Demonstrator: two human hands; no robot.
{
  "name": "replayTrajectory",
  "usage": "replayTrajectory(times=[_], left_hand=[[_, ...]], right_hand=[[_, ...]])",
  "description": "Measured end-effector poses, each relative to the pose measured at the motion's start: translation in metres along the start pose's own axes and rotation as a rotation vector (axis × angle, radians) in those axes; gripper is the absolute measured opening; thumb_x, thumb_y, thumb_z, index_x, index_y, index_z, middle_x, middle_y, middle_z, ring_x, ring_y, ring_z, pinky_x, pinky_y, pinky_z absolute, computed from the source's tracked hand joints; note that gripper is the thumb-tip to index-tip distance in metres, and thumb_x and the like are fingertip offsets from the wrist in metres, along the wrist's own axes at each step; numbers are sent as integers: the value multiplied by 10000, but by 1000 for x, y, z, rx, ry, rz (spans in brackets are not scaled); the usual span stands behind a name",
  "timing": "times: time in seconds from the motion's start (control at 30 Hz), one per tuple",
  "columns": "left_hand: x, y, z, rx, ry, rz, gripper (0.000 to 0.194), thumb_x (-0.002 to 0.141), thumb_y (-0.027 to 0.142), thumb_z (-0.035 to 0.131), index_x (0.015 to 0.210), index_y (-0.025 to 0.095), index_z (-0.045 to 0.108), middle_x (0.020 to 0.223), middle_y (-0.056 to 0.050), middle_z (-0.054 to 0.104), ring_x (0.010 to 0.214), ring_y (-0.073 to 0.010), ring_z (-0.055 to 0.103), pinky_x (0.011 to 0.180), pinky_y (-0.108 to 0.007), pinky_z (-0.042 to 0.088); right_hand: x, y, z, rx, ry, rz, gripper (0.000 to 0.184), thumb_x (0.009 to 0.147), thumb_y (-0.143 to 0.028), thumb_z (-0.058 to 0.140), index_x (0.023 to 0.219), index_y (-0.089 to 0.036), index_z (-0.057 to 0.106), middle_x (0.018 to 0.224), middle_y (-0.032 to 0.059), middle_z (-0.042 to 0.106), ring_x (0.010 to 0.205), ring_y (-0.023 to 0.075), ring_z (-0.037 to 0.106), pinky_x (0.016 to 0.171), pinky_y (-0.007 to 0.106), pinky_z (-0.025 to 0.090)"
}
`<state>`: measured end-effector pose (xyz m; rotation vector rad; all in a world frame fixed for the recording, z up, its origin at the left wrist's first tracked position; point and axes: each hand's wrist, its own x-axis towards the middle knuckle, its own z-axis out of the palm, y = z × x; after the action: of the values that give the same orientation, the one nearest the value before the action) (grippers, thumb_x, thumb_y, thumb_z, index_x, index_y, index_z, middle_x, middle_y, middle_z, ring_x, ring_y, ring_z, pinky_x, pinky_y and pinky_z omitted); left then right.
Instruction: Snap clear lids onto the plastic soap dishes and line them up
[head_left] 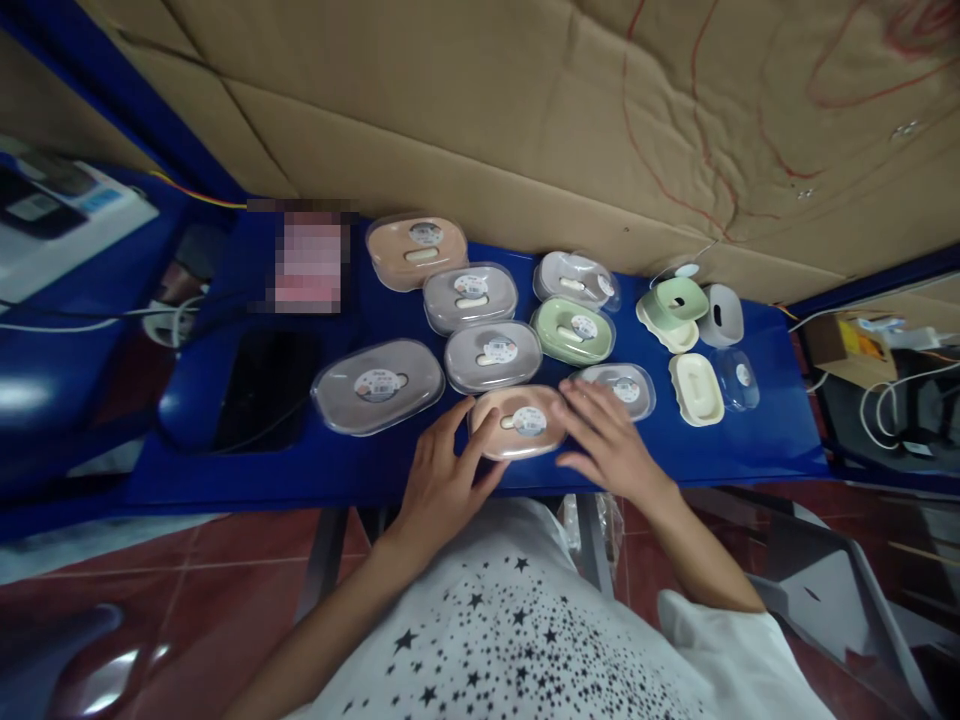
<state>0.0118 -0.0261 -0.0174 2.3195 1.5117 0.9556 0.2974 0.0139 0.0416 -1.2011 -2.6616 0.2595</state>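
A peach oval box [517, 440] with a clear lid and a round label lies at the table's front edge. My left hand [450, 470] straddles its left end, thumb low along the front side and a finger over the lid. Around the right end curves my right hand [611, 440], its fingertips on the upper edge and its thumb by the lower corner. Just behind that hand is a small grey lidded box [626, 390], partly covered by the fingers. Grey lidded boxes [491, 360] [379, 390] lie behind and to the left.
Farther back are a green lidded box [574, 332], another peach box [416, 250] and more grey ones. To the right stand an uncovered green holder [679, 303], a cream tray [697, 390] and a clear lid [739, 380]. Cardboard [450, 120] walls the back of the blue table [780, 420].
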Motion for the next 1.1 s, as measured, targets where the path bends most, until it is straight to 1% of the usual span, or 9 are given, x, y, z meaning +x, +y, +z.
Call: replayTrajectory(times=[0.13,0.23,0.4,0.57,0.67,0.73,0.83,0.93,1.1], left_hand=[[11,8,4,78,21,-38,744,1006,325,739,1663,279,392,1480,-210,567,1303,-394,628,1041,-539,552],[15,14,6,94,35,-40,749,1011,281,714,1672,261,363,1489,-222,560,1293,-395,622,1035,-546,540],[7,19,5,113,54,35,654,1018,230,702,1620,257,448,1558,-223,503,1388,-373,570,1102,-532,500],[-1,12,3,120,32,59,551,1023,199,693,1547,256,536,1535,-220,518,1399,-363,574,1094,-524,497],[-2,8,4,103,48,56,514,1023,202,691,1516,264,560,1510,-204,551,1369,-347,601,1086,-512,506],[-2,6,5,79,57,61,508,1016,209,698,1503,274,569,1491,-187,576,1346,-331,619,1092,-500,512],[-2,5,7,53,68,89,503,1003,198,707,1484,280,581,1469,-170,599,1330,-315,632,1100,-487,520],[-4,6,7,47,83,128,470,999,174,702,1450,255,598,1452,-177,610,1323,-312,631,1086,-483,529],[-3,8,4,43,120,93,396,1017,188,676,1406,238,622,1430,-179,620,1308,-311,635,1070,-478,533]], right_hand=[[24,61,-29,-49,131,186,636,1137,-413,395,1757,-399,256,1664,17,549,1558,314,508,1285,621,426],[54,125,-33,-29,190,274,577,1113,-459,421,1665,-305,491,1639,87,577,1533,342,529,1261,643,431],[91,201,-29,79,108,220,609,1052,-491,513,1612,-254,550,1664,122,546,1568,344,487,1292,639,382],[73,202,-33,-52,-7,270,683,1023,-564,591,1598,-197,552,1557,181,638,1430,390,618,1201,615,480],[53,182,-37,-282,69,384,638,1019,-546,601,1532,-165,609,1459,231,691,1369,463,632,1148,688,468],[51,170,-39,-345,131,374,586,1024,-445,586,1549,-183,592,1523,217,651,1420,459,586,1163,693,439],[69,166,-39,-296,125,213,560,1006,-260,542,1565,-260,586,1608,116,606,1501,382,524,1211,638,408],[100,178,-34,-228,-14,90,602,966,-166,535,1557,-257,601,1588,89,632,1519,342,511,1223,601,381],[131,199,-26,-193,-157,90,531,1004,-300,593,1532,-249,632,1565,126,649,1457,377,550,1164,619,365]])
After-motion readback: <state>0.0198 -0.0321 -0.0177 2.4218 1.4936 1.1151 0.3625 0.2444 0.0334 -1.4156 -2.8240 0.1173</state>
